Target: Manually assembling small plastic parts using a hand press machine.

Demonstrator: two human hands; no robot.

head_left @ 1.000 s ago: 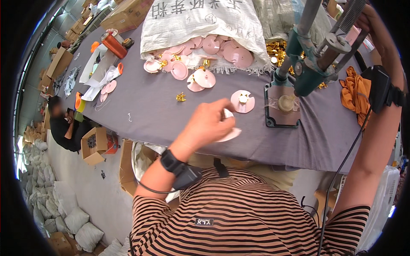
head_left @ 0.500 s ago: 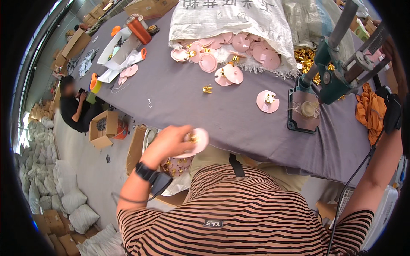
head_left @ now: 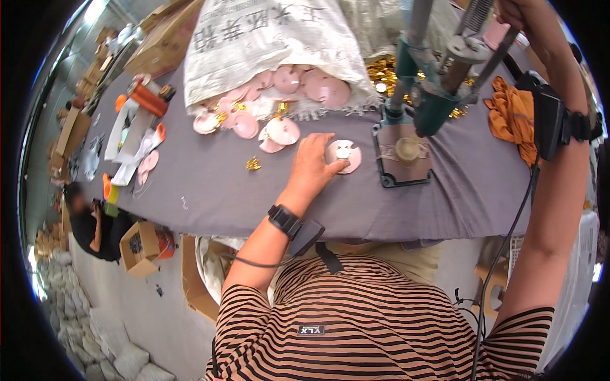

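Note:
My left hand [head_left: 311, 164] is at the left edge of a pink disc [head_left: 352, 162] with a gold clip and a pale round piece at its middle. Thumb and fingers are spread apart there, the thumb reaching over the disc, which lies on the table. To its right stands a green hand press [head_left: 438, 105], a round pad [head_left: 406, 150] on its base. At the upper right my right hand [head_left: 513, 14] is closed on the press lever [head_left: 499, 56]; part of that hand runs to the picture's edge. A gold clip [head_left: 253, 164] lies left of my left hand.
Pink discs [head_left: 327, 87] spill from a white woven sack [head_left: 273, 41] at the back. Gold clips [head_left: 381, 68] heap behind the press. An orange cloth [head_left: 513, 117] lies at the right. A white box [head_left: 127, 130] and a red bottle [head_left: 147, 96] stand left. Another person [head_left: 95, 222] sits beyond.
My left hand has moved right and forward from the table's front edge to the disc beside the press. The disc it carried is out of it. The view has shifted to the right.

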